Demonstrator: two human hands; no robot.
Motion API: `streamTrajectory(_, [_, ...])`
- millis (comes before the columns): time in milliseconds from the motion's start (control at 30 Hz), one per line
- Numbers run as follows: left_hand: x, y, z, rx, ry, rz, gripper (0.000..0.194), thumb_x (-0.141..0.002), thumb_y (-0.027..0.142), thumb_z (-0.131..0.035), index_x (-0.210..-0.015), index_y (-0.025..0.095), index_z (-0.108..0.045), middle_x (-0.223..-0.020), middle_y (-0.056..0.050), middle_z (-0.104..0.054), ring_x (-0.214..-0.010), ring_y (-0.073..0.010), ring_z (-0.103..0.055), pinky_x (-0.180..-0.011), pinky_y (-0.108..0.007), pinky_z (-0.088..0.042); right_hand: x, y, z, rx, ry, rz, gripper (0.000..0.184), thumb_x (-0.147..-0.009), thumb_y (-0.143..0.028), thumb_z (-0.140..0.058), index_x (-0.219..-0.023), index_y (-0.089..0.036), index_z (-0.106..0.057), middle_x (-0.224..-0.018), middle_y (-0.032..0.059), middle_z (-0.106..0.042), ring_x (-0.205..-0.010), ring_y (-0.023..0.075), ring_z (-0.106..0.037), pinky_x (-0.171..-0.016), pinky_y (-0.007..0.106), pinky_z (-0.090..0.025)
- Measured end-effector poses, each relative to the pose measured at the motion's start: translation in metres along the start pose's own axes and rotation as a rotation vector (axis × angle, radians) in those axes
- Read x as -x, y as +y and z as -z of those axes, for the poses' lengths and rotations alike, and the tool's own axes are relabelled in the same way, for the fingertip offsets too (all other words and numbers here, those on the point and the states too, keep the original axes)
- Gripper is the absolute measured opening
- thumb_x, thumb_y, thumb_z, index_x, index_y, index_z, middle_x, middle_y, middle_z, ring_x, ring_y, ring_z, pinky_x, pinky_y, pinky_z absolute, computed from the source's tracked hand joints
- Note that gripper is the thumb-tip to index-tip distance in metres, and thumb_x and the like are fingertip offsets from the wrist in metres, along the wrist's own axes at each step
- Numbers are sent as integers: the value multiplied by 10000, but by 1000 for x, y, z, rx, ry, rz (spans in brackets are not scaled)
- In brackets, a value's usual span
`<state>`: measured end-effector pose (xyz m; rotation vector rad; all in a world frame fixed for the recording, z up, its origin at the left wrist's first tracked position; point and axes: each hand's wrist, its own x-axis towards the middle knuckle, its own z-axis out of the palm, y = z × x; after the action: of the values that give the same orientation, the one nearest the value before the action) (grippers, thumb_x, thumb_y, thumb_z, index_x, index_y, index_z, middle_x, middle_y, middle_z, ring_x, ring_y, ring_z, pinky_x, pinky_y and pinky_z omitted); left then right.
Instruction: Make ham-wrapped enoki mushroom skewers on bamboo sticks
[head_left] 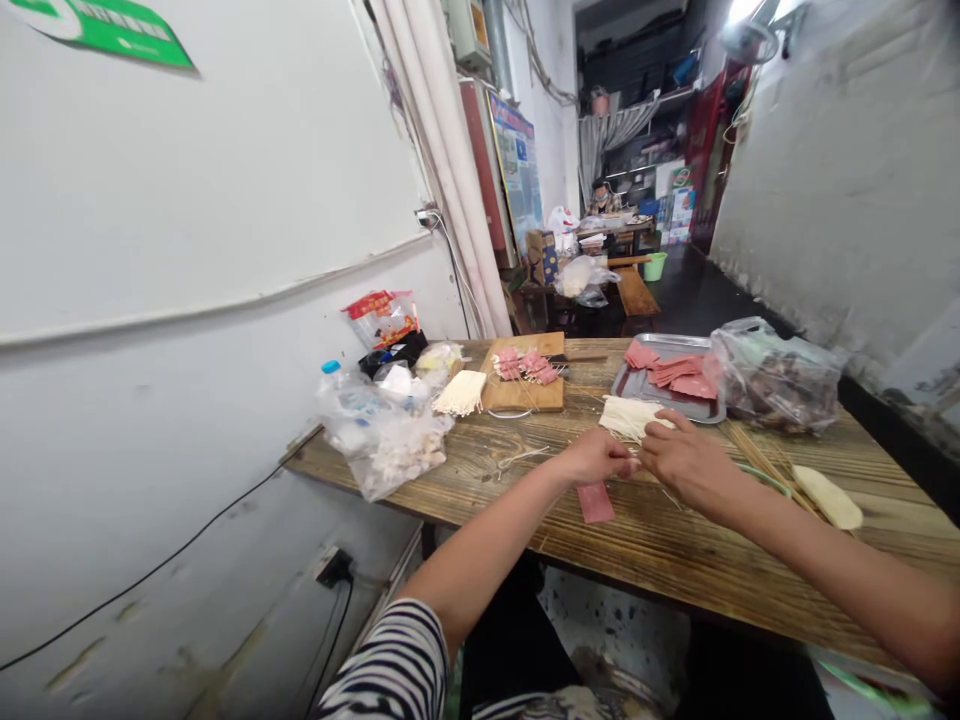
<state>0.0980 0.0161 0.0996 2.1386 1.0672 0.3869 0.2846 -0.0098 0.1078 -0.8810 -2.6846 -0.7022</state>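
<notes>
White walls flank your wooden tabletop (480, 495). Toward its right end, the bulging plastic bag (784, 385) could nudge the metal tray (626, 387) by slumping. Your left hand (596, 457) and right hand (679, 458) curl together; whether they grasp anything can't be told. Reaching fingers could scatter the mushroom bundle (626, 417); your left wrist could drag the pink slice (596, 504) off the front edge.

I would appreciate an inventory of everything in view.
Wooden table: one, brown, centre
Cutting board: one, tan, far edge
Enoki bundles: two, cream, tabletop
Wrapped skewers: several, pink, board
Metal tray: one, silver, right
Meat slices: several, pink, tray, tabletop
Plastic bags: several, clear, table ends
Loose skewers: several, tan, right
Bucket: one, green, background
Sign: one, green, upper left
Curtain: one, pinkish, left
Seated person: one, dark-haired, background
Left hand: one, bare, centre
Right hand: one, bare, centre
</notes>
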Motion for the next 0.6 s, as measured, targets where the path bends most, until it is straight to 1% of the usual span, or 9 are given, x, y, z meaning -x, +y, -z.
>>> streamTrajectory(67, [2,2,0,-96,29,-25,241,-830,259,-606,-663,132,-723,-541,16,-608,-536,-101,-488,-531,-192,-341,0,0,-2,-18,-40,-30,197,-861,-170,-566,-682,-194,-643,-677,33,-612,-772,200,-506,-838,376,-320])
streamTrajectory(133, [4,6,-1,-191,66,-44,247,-837,249,-598,-658,138,-728,-536,2,-607,-523,-111,-481,-523,-211,-330,-2,-1,-2,-47,-90,-98,201,-865,-212,-580,-678,-194,-651,-726,52,-625,-775,205,-516,-705,342,-314])
streamTrajectory(167, [4,8,-2,-232,76,-51,242,-840,236,-594,-666,142,-735,-554,-9,-624,-533,-121,-494,-535,-219,-339,-3,-2,-2,-61,-122,-137,211,-868,-226,-580,-674,-192,-657,-747,64,-631,-777,207,-526,-663,333,-301])
streamTrajectory(267, [4,13,-4,-315,94,-58,207,-845,192,-588,-731,163,-759,-652,-43,-691,-607,-155,-561,-594,-233,-379,-8,-5,-2,-130,-252,-230,225,-880,-196,-553,-696,-170,-679,-762,88,-653,-751,200,-566,-606,313,-286])
streamTrajectory(367, [3,14,-2,-322,91,-57,207,-865,188,-576,-785,168,-765,-714,-54,-716,-663,-169,-595,-618,-233,-392,-11,-5,-2,-217,-334,-261,259,-898,-174,-502,-720,-147,-689,-747,100,-678,-692,184,-599,-580,301,-287])
streamTrajectory(400, [4,13,0,-305,91,-61,214,-877,201,-569,-799,165,-766,-728,-56,-720,-673,-169,-600,-623,-232,-396,-11,-4,-2,-240,-339,-274,281,-906,-193,-487,-716,-144,-689,-745,105,-684,-674,182,-604,-575,298,-290])
streamTrajectory(467, [7,12,3,-260,115,-89,225,-898,242,-560,-844,170,-766,-773,-58,-728,-710,-169,-612,-659,-232,-411,-10,0,-2,-327,-305,-308,328,-923,-254,-454,-733,-149,-700,-750,108,-697,-657,180,-610,-574,288,-308])
streamTrajectory(533, [11,9,3,-239,179,-130,233,-915,289,-551,-912,190,-761,-824,-58,-734,-771,-173,-624,-735,-240,-425,-8,4,-1,-494,-230,-359,353,-920,-327,-440,-761,-170,-714,-730,90,-705,-635,172,-605,-568,273,-333])
streamTrajectory(600, [16,5,0,-256,264,-164,243,-933,307,-530,-982,210,-747,-864,-60,-736,-829,-178,-631,-818,-262,-423,-7,5,-1,-700,-161,-439,374,-894,-412,-458,-720,-194,-707,-629,54,-678,-570,155,-576,-541,260,-352])
